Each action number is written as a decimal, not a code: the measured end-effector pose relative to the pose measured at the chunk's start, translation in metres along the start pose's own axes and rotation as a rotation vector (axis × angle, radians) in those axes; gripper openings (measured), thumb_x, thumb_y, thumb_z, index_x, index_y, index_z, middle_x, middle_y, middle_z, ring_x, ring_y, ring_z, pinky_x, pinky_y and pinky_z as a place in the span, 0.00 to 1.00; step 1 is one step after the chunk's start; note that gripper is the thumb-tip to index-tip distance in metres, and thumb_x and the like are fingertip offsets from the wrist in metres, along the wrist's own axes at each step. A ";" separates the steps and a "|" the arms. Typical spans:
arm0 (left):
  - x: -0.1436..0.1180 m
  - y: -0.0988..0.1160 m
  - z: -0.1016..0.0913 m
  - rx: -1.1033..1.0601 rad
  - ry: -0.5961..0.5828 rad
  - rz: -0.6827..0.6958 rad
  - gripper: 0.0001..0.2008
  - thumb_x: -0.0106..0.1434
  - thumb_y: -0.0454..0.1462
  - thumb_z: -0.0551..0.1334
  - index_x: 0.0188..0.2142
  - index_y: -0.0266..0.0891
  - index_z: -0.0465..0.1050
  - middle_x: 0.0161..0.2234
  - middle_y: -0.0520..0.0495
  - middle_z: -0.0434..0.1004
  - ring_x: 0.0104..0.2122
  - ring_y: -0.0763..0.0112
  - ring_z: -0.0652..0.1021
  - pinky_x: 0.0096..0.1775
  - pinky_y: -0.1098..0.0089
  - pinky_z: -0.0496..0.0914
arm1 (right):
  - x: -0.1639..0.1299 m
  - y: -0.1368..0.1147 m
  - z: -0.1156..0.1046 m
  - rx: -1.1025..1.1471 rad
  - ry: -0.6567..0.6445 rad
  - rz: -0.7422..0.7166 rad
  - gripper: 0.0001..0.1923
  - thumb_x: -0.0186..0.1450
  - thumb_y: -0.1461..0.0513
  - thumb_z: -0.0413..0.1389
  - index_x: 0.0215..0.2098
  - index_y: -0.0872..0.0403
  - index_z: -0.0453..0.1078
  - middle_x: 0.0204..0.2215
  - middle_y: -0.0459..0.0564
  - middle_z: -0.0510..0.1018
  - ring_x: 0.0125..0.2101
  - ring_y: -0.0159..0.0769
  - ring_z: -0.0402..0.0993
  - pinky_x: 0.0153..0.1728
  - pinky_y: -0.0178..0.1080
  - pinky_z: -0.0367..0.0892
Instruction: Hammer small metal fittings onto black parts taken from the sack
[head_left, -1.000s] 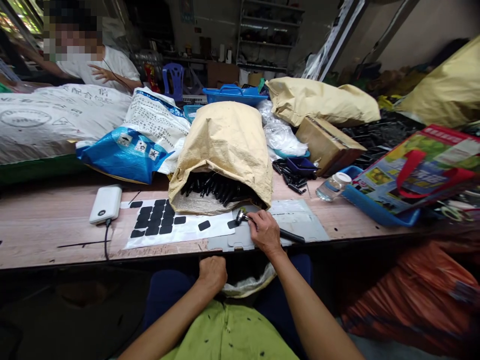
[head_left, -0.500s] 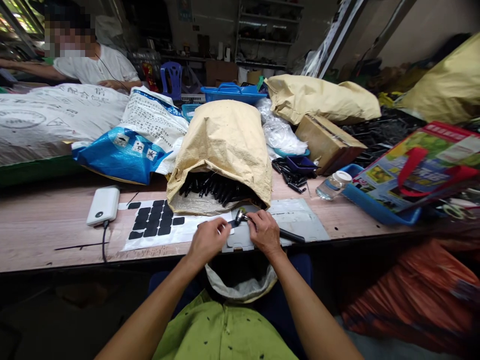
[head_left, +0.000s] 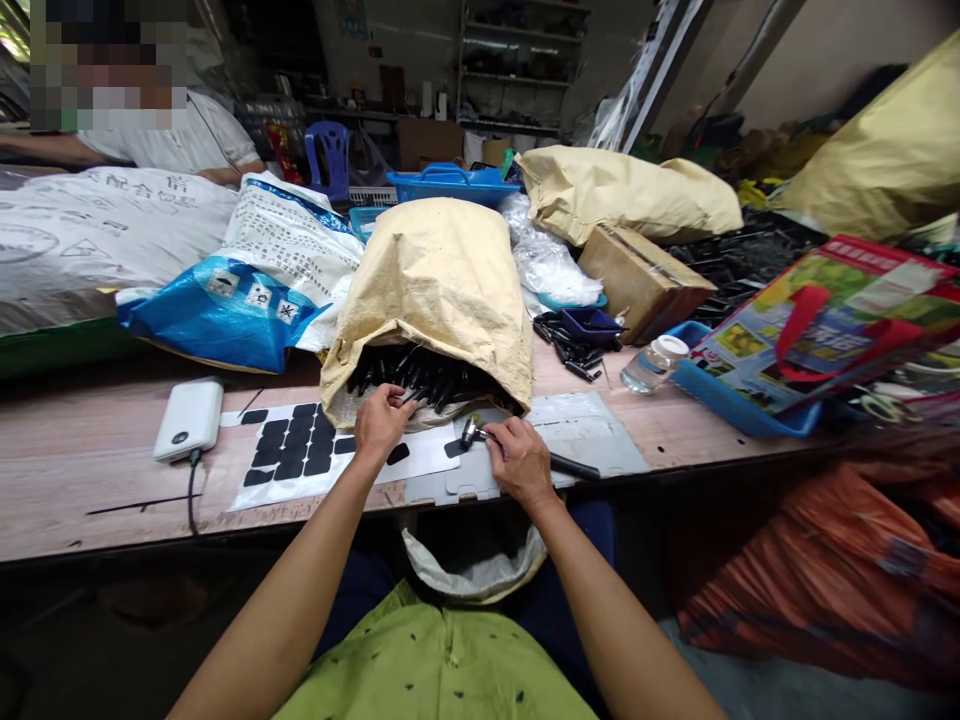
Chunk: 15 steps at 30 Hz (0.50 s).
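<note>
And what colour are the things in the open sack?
The pieces in the sack are black, as the head view shows.

From above its near edge, your head-worn camera faces forward and down across the worktop (head_left: 67, 430).

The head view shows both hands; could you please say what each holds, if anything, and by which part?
The right hand grips a hammer-like tool by its shaft, near the metal head; whether the left hand holds anything cannot be told.
</note>
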<state>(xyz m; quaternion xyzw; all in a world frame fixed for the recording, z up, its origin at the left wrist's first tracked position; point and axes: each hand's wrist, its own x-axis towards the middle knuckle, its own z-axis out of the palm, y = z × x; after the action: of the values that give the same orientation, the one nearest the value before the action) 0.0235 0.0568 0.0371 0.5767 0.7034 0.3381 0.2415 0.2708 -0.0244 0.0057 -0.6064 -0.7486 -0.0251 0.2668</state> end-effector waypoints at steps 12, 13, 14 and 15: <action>-0.057 -0.041 -0.007 -0.037 -0.261 0.385 0.11 0.57 0.36 0.68 0.41 0.43 0.81 0.39 0.48 0.80 0.43 0.62 0.76 0.47 0.63 0.69 | 0.000 -0.002 0.001 0.013 0.009 0.008 0.11 0.68 0.62 0.55 0.47 0.50 0.76 0.38 0.50 0.73 0.40 0.41 0.66 0.44 0.40 0.62; -0.055 -0.041 -0.006 -0.008 -0.265 0.386 0.11 0.58 0.37 0.68 0.41 0.44 0.81 0.40 0.48 0.80 0.43 0.62 0.76 0.47 0.63 0.69 | 0.000 -0.001 0.001 0.012 0.011 0.007 0.11 0.68 0.62 0.55 0.47 0.50 0.76 0.38 0.50 0.74 0.40 0.41 0.66 0.43 0.40 0.62; -0.054 -0.041 -0.005 0.013 -0.269 0.383 0.10 0.58 0.38 0.68 0.41 0.45 0.81 0.40 0.49 0.80 0.44 0.62 0.76 0.47 0.63 0.69 | 0.000 0.000 0.001 0.011 0.012 0.004 0.11 0.68 0.62 0.55 0.47 0.50 0.76 0.38 0.50 0.74 0.40 0.41 0.66 0.43 0.40 0.62; -0.052 -0.041 -0.005 0.023 -0.270 0.380 0.10 0.58 0.38 0.68 0.41 0.45 0.81 0.40 0.49 0.80 0.44 0.62 0.76 0.47 0.62 0.69 | 0.000 0.001 0.002 0.010 0.013 -0.001 0.11 0.68 0.62 0.55 0.47 0.50 0.76 0.38 0.50 0.74 0.40 0.41 0.66 0.43 0.40 0.62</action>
<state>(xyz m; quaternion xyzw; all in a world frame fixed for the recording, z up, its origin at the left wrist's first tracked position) 0.0049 0.0005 0.0064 0.7416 0.5471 0.2893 0.2587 0.2711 -0.0231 0.0042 -0.6044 -0.7473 -0.0254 0.2749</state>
